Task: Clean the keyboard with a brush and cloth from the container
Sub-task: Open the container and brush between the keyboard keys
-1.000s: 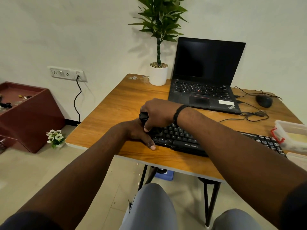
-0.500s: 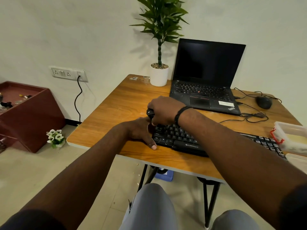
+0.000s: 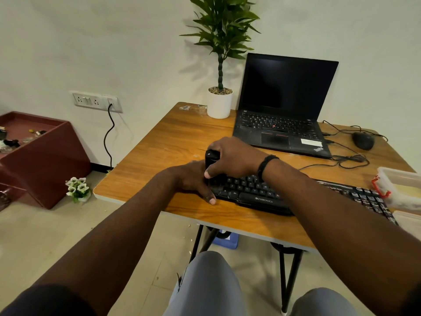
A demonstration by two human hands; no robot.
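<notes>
Right, readable text first: the black keyboard (image 3: pixel 262 195) has "ZEBRONICS" printed in white on its front edge, just right of the left hand (image 3: pixel 193 179). Laptop (image 3: pixel 282 124) beyond the right hand (image 3: pixel 234 158) carries a ThinkPad logo at its near right corner and a white sticker beside it, sticker text too small to read. Key legends on both are visible but mostly blurred.

Right hand curls over a black brush (image 3: pixel 210 156), gripping it from above at the keyboard's left end; bristles mostly hidden under the palm and thumb. A dark band sits on the right wrist. Left hand lies flat, fingers fairly straight, pressing on the keyboard's left edge and the wooden surface (image 3: pixel 164 142), thumb tip on the wood, holding nothing. The two hands touch or nearly touch; cannot tell which.

Right forearm crosses over the middle of the keyboard and hides much of it. Far right of the hands, a clear plastic container (image 3: pixel 401 185) with a red clip overlaps the keyboard's right end; contents are unclear.

Beyond the hands: potted plant (image 3: pixel 219 103) in a white pot, left of the laptop. Black mouse (image 3: pixel 363 140) with tangled cables right of the laptop. Left of the hands, off the surface: wall sockets (image 3: pixel 95 101) with a black cord, a maroon box (image 3: pixel 41 151), small white flowers (image 3: pixel 77 188) on the floor.
</notes>
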